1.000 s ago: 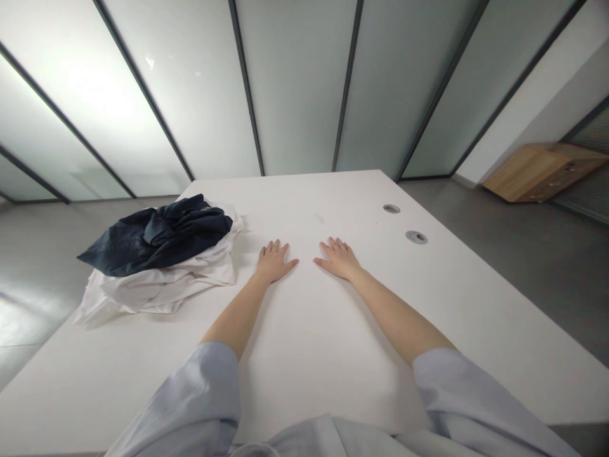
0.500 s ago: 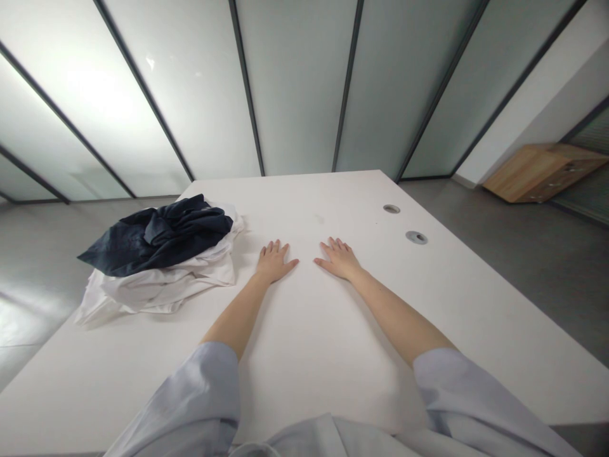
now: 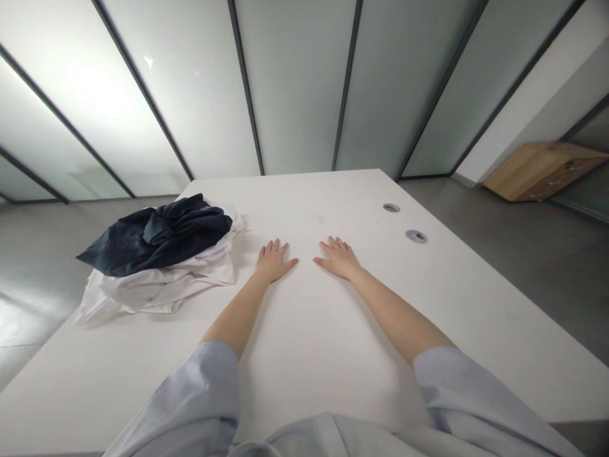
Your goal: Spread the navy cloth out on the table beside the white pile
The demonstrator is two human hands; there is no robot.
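Note:
My left hand [image 3: 273, 261] lies flat on the white table [image 3: 314, 355], fingers stretched out and thumb spread toward the middle. Mirroring it, my right hand [image 3: 340, 258] rests palm down a short way to the right, fingers also apart. Neither hand holds anything. Left of my left hand, and apart from it, is a crumpled heap of cloth. Its upper piece is dark navy fabric [image 3: 162, 235]; beneath lies white fabric [image 3: 157, 291], partly covered and reaching over the table's left edge. Whether these are garments I cannot tell for sure.
Two round cable grommets, a farther one [image 3: 391, 207] and a nearer one [image 3: 417, 236], are set in the tabletop at the right. Frosted glass panels [image 3: 297, 89] with dark frames stand behind the table. A wooden cabinet [image 3: 537, 170] is on the floor at far right.

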